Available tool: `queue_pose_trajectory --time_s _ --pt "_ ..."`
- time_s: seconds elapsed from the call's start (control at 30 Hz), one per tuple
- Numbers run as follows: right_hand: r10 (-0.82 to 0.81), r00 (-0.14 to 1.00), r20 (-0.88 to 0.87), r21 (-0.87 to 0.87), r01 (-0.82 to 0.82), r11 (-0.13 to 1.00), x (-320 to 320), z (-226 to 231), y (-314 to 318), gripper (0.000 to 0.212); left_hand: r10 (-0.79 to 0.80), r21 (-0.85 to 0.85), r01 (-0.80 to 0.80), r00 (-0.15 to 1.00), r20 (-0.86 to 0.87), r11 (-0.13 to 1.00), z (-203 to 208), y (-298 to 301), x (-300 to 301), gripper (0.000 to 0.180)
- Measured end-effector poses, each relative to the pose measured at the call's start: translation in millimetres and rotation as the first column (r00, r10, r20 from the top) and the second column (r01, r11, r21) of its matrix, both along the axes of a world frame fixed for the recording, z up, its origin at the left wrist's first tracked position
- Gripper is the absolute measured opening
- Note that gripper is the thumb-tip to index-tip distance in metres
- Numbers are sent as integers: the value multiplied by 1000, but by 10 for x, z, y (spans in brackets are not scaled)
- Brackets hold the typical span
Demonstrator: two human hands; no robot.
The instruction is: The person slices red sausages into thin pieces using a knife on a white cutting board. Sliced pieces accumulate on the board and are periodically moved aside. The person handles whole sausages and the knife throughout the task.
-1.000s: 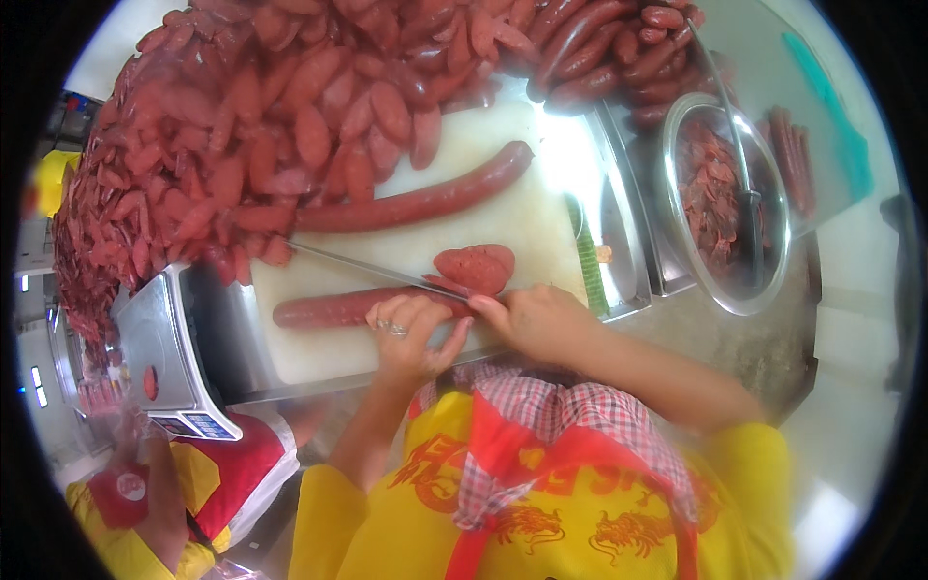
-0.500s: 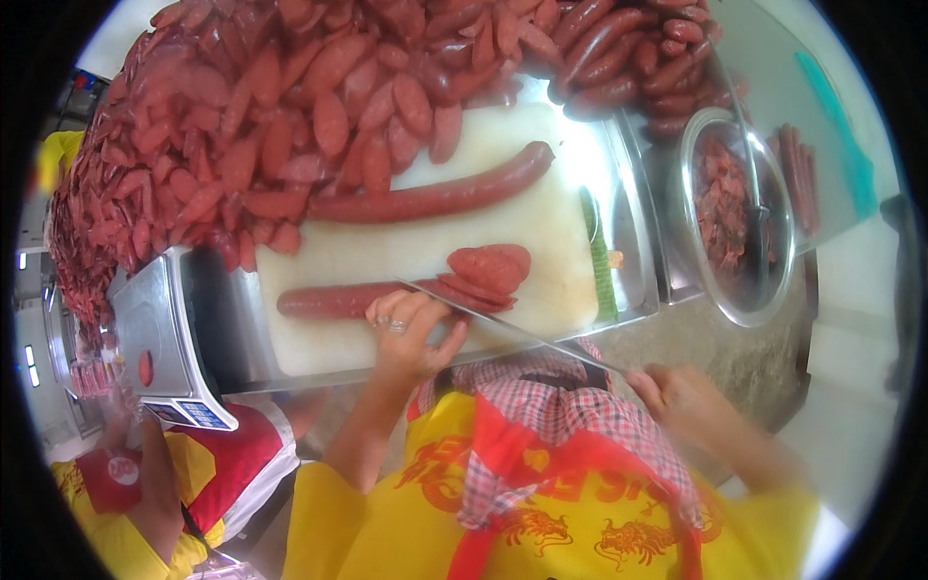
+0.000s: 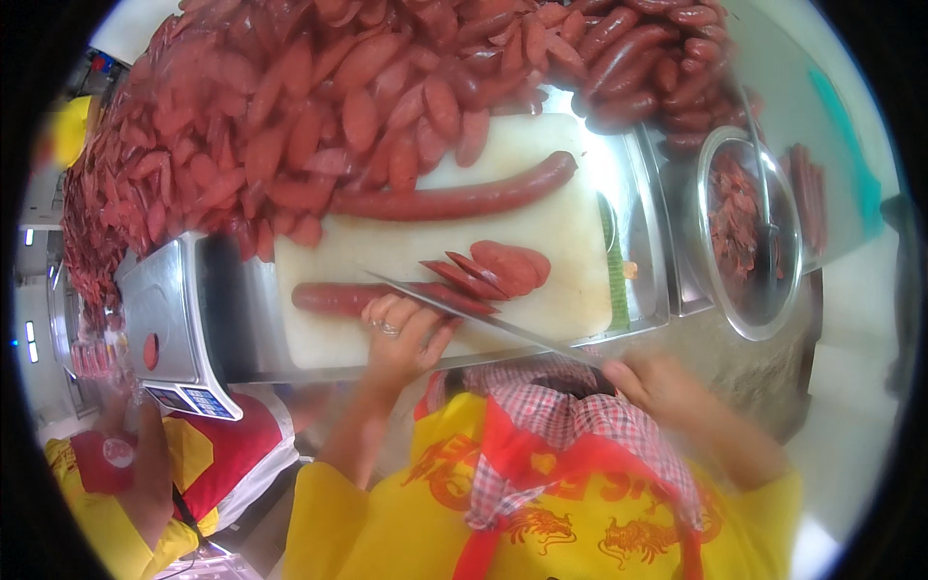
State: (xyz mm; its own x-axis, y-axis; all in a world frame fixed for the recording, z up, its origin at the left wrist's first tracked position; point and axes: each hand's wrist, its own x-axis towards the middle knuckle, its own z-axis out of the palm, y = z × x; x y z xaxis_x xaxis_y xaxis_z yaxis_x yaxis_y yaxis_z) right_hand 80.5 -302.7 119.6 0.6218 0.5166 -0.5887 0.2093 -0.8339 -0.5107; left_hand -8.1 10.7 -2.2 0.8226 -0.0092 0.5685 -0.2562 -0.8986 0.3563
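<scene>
The steel desk (image 3: 677,333) is heaped with sliced red sausage pieces (image 3: 290,126); more are held in a round metal bowl (image 3: 749,237). On the white plastic cutting board (image 3: 541,242), a long red sausage (image 3: 348,297) is pressed down by the left hand (image 3: 401,333). A long steel knife (image 3: 483,319) is gripped by the right hand (image 3: 657,387).

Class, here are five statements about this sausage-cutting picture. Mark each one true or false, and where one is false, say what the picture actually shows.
1. The left hand rests on the sausage being cut. True.
2. The right hand holds a spoon. False: it holds a knife.
3. Cut slices lie on the white cutting board. True.
4. The second whole sausage on the board is already sliced. False: it lies uncut.
5. The round metal bowl sits left of the board. False: it sits to the right.
</scene>
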Motion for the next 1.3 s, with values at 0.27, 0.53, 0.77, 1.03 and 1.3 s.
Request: queue_pose_trajectory --time_s 0.27,0.53,0.77,1.03,1.3 --pt "-2 999 -39 -78 -1 997 -9 -26 252 64 -20 -95 15 998 -59 995 12 23 25 32" --pt "148 976 158 248 -184 951 137 -755 1172 56 -50 -65 48 998 -24 997 44 99 9 26" --pt "-52 997 -60 -108 45 993 -121 179 49 60 -33 -52 33 999 -7 998 26 290 -57 29" --pt "-53 997 48 109 48 993 -94 -308 685 59 -9 -80 7 1000 -22 997 3 268 -33 28" --pt "87 995 57 225 -98 970 72 -642 1268 59 -16 -35 16 1000 -7 999 37 357 -71 25"
